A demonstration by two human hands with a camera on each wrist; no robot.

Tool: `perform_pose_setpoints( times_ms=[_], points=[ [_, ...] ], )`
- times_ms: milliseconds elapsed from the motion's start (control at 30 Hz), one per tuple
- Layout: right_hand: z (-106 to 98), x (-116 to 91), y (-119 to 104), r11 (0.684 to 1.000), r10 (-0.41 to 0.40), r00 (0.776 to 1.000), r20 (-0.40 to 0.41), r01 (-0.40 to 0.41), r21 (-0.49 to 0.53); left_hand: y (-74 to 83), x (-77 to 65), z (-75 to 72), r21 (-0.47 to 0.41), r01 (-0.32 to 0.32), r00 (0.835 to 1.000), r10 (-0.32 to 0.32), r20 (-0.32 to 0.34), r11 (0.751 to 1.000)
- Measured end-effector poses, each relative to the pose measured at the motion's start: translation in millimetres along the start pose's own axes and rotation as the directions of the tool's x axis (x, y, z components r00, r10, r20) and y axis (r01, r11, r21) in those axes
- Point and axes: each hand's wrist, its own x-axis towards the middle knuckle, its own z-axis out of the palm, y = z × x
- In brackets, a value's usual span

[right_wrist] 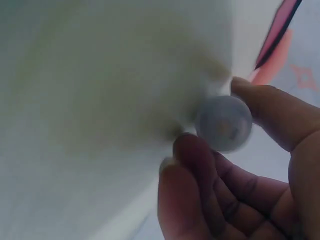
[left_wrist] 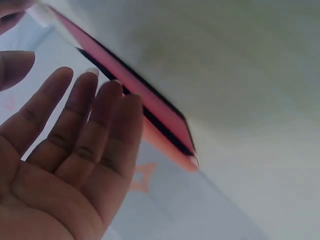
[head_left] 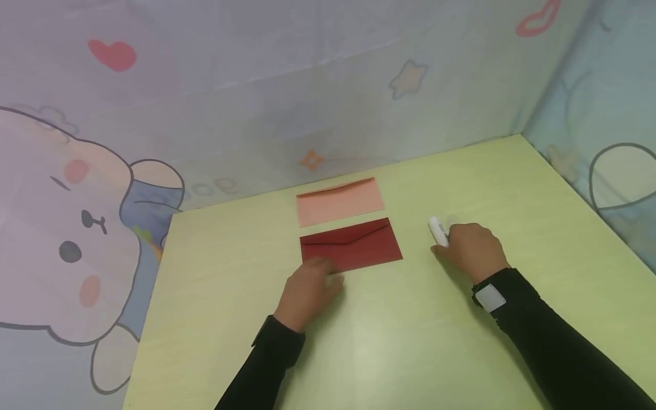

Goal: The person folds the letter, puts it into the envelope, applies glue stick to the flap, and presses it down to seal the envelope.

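Observation:
A dark red envelope (head_left: 353,250) lies flap side up on the pale yellow table. My left hand (head_left: 309,290) is at its near left edge, fingers (left_wrist: 120,135) extended and slightly bent, with nothing gripped; whether the fingertips touch the paper I cannot tell. Off to the right, my right hand (head_left: 474,250) holds a white tube that looks like a glue stick (head_left: 438,230) between thumb and fingers. In the right wrist view the round end of the glue stick (right_wrist: 224,124) faces the camera. Beyond the red envelope lies a light pink envelope (head_left: 340,203).
The table (head_left: 215,273) meets a cartoon-printed cloth wall (head_left: 256,114) along its far edge. More printed cloth (head_left: 615,102) hangs at the right. A faint, pale, rounded thing (head_left: 453,220) shows just beyond the right hand, too unclear to name.

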Motion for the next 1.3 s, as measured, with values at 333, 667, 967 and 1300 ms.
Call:
perform_pose_setpoints(
  times_ms=[333, 667, 967, 1300],
  points=[
    [8.5, -3.2, -42.1, 0.893, -0.199, 0.969, 0.144, 0.119, 0.433, 24.2, 15.6, 1.1, -0.501, 0.09, 0.99, -0.025, 0.136, 0.861],
    [27.5, -20.0, -85.8, 0.597, -0.418, 0.885, 0.204, 0.099, 0.796, 39.3, 25.0, 2.9, -0.834, 0.162, 0.983, -0.155, 0.093, 0.527],
    [49.3, -25.6, -80.7, 0.498, -0.411, 0.888, 0.207, 0.028, 0.867, 32.4, 24.5, 12.5, -0.901, 0.193, 0.979, -0.134, 0.152, 0.388],
    [38.5, -17.5, -68.3, 0.76, -0.292, 0.951, 0.1, 0.167, 0.628, 32.0, 21.6, 15.9, -0.921, 0.176, 0.969, -0.225, 0.101, 0.346]
  ],
)
